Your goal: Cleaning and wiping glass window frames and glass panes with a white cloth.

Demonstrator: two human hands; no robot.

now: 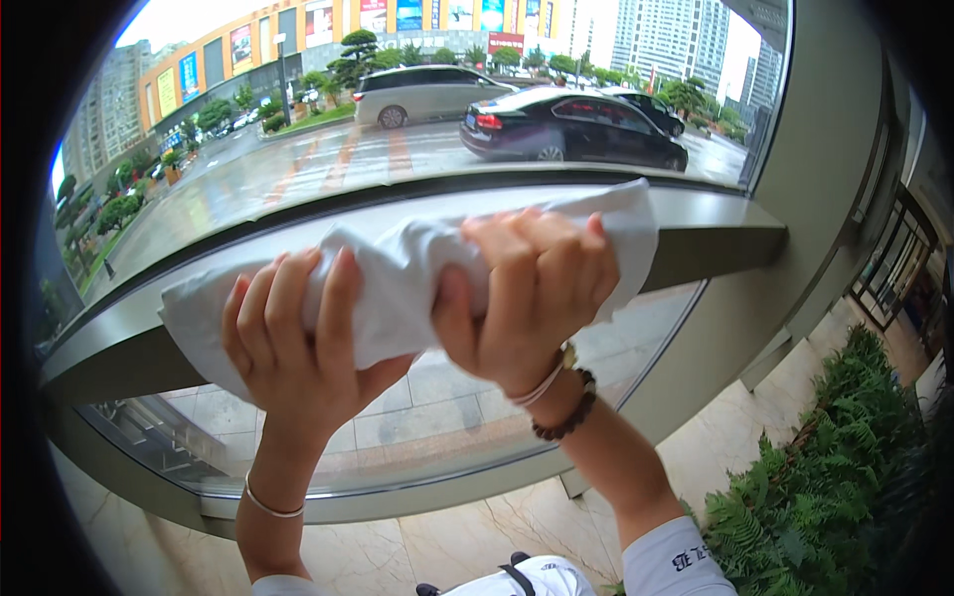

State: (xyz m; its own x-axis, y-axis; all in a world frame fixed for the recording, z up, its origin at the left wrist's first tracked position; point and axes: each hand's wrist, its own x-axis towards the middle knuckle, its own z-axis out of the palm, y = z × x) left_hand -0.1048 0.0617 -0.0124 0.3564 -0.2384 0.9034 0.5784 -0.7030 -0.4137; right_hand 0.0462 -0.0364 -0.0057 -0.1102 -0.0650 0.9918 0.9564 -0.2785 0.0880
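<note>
Cloth (386, 298) on Rail (717, 242)

Head view: the left hand (298, 343) and right hand (527, 293), slightly apart, clasp the cloth against the rail beneath them; a black car (571, 127) shows beyond the hands, ferns (815, 487) to their right.

White sleeves (678, 559), dark beaded bracelet (587, 399).

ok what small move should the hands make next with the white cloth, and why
Perhaps ease the left hand and right hand slightly apart to flatten the white cloth: both hold it over the window rail, and it is bunched into folds between them.
</note>
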